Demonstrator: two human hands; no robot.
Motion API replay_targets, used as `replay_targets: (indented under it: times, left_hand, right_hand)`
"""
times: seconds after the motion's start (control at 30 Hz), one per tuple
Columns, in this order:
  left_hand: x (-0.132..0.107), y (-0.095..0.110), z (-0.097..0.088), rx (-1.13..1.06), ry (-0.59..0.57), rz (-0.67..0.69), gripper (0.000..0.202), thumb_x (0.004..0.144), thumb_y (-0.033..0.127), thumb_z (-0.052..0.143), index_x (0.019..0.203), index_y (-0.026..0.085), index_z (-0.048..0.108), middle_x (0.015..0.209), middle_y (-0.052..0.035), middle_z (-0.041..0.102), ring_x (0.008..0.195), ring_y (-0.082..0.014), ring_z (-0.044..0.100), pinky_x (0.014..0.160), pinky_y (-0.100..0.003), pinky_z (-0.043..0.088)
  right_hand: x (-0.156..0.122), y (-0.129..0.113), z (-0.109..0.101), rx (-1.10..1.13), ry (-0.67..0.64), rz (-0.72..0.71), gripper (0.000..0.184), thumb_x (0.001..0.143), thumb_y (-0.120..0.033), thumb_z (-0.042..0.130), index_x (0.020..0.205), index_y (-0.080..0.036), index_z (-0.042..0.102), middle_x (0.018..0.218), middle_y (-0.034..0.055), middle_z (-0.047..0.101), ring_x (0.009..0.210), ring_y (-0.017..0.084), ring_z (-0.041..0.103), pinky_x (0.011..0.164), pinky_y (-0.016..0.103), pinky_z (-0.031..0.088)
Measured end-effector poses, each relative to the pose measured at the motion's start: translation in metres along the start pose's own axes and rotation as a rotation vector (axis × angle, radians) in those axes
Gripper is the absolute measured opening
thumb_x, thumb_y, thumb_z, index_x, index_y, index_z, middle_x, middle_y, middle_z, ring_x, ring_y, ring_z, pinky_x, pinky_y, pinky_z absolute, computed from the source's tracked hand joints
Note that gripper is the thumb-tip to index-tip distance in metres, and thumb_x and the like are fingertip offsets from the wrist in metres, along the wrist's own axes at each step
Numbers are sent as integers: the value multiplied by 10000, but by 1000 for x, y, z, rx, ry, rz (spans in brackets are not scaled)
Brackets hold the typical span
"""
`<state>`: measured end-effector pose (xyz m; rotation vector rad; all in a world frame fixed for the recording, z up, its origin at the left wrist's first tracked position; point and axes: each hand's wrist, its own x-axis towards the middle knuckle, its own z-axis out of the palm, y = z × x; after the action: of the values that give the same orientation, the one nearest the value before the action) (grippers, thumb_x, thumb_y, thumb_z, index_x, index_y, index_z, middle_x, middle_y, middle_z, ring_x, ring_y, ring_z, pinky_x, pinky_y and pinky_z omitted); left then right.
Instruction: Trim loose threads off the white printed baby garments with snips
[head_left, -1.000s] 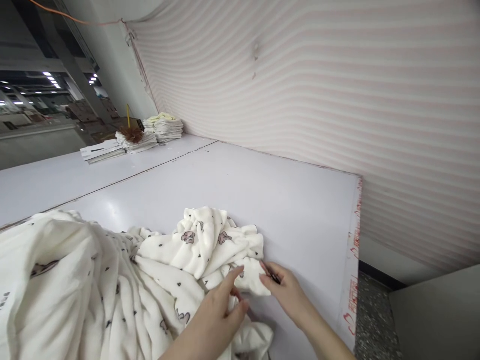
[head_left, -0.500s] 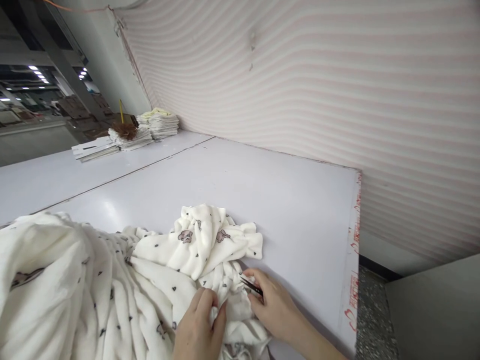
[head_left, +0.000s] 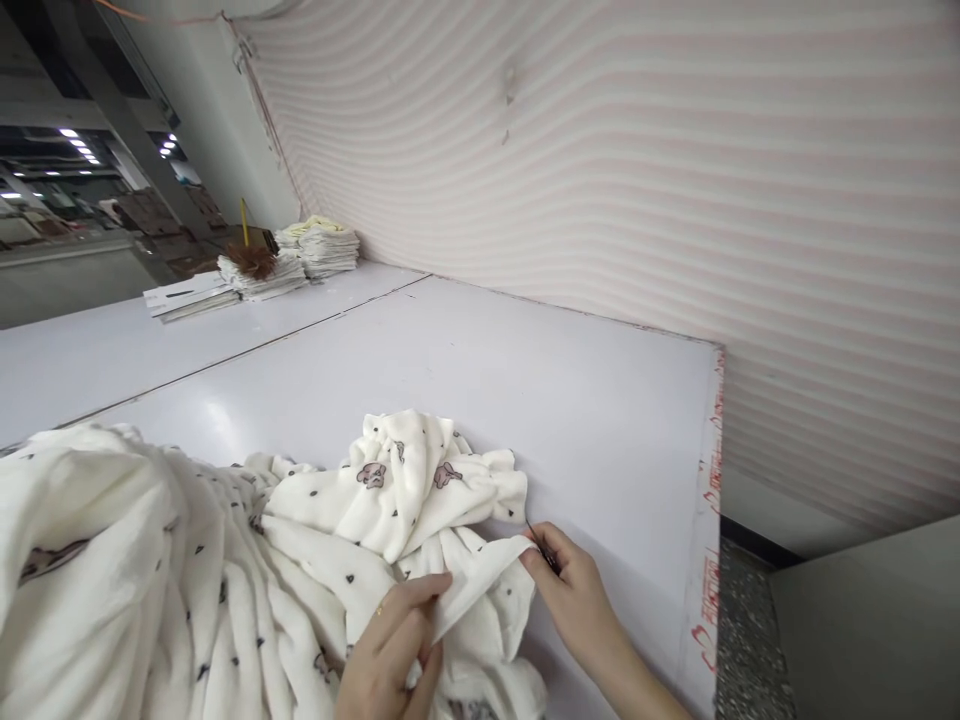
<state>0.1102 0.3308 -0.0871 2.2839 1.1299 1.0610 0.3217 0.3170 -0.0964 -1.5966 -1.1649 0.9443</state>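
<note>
A white fleece garment (head_left: pixel 307 540) with small dark marks and pinkish-brown animal prints lies bunched over the near left and middle of the table. My left hand (head_left: pixel 394 650) is closed on its cloth at the bottom centre. To the right, my right hand (head_left: pixel 566 585) pinches the end of a pale strip of the cloth (head_left: pixel 484 580), which is stretched between both hands. Small black thread snips (head_left: pixel 550 556) sit in the same right hand, mostly covered by the fingers, with a thin tip poking out upward.
The pale table (head_left: pixel 540 370) has red printed tape (head_left: pixel 709 590) along its right edge. At the far left stand folded white cloth stacks (head_left: pixel 326 250), a brown fuzzy item (head_left: pixel 253 262) and flat white sheets (head_left: pixel 191 293). A pink-striped sheet (head_left: pixel 600 160) hangs behind the table.
My right hand has moved slightly right and now grips the cloth edge, pulling a strip taut. The snips have turned from pointing left at the cloth to pointing upward.
</note>
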Motion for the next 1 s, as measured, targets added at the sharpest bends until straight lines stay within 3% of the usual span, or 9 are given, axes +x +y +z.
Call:
replay_targets:
  times: [0.13, 0.23, 0.33, 0.4, 0.53, 0.63, 0.8, 0.9, 1.0]
  left_hand:
    - [10, -1, -3, -53, -10, -383, 245, 867, 304, 501, 655, 235, 398, 1211, -91, 529, 1047, -246, 574, 610, -262, 493]
    - [15, -4, -8, -4, -112, -478, 203, 845, 289, 466, 664, 235, 394, 1160, -60, 550, 695, -170, 595, 525, -266, 452]
    - [14, -8, -10, 35, -190, -475, 162, 831, 243, 444, 677, 236, 393, 1135, -44, 569, 613, -143, 568, 547, -274, 457]
    - [12, -12, -10, 41, -207, -466, 152, 830, 232, 446, 685, 237, 399, 1157, -55, 564, 679, -163, 600, 539, -268, 464]
    - [10, -15, -9, 91, -183, -398, 151, 812, 174, 458, 685, 232, 400, 1164, -65, 563, 686, -161, 622, 533, -266, 489]
    - [7, -12, -10, 152, -97, -258, 103, 831, 130, 450, 836, 218, 501, 1277, -105, 507, 645, -142, 620, 574, -294, 526]
    - [7, -1, -9, 45, -168, 213, 440, 909, 180, 508, 1335, 280, 465, 1432, -113, 453, 1212, -270, 507, 943, -382, 478]
    - [12, 6, -5, -121, -330, 91, 351, 909, 253, 536, 1258, 284, 549, 1135, -89, 672, 1024, -237, 614, 956, -373, 459]
    - [17, 12, -3, -255, -405, -137, 193, 918, 266, 488, 938, 257, 680, 817, -44, 663, 785, -202, 619, 790, -313, 482]
  right_hand:
    - [2, -7, 7, -54, 33, -19, 176, 908, -340, 450, 791, -219, 502, 650, -57, 454, 602, 130, 402, 554, 221, 315]
    - [-4, -6, 7, -145, 77, -34, 74, 876, -305, 481, 868, -232, 488, 656, -54, 473, 562, 137, 411, 528, 230, 301]
    - [-21, -5, 2, -318, 145, -191, 56, 812, -219, 491, 865, -226, 509, 812, 5, 540, 632, 163, 499, 565, 251, 351]
    - [-32, -8, -1, -327, 42, -249, 90, 802, -185, 494, 843, -226, 563, 859, 20, 561, 698, 174, 551, 614, 256, 398]
    - [-40, -16, 3, -155, -255, -90, 82, 783, -170, 589, 805, -220, 650, 933, 24, 607, 862, 188, 596, 747, 242, 443]
    - [-35, -16, 7, -36, -277, -50, 160, 827, -174, 556, 668, -189, 566, 793, -10, 562, 757, 147, 549, 675, 211, 414]
    - [-36, -19, 1, 61, -290, -95, 246, 963, -351, 428, 771, -206, 479, 694, -51, 471, 664, 117, 448, 610, 202, 366]
    - [-39, -28, 1, 37, -294, -128, 255, 966, -371, 414, 784, -206, 482, 682, -49, 501, 634, 115, 449, 603, 209, 361]
    - [-38, -36, 8, 67, -266, -96, 278, 959, -405, 403, 776, -208, 477, 645, -42, 537, 612, 122, 488, 601, 217, 374]
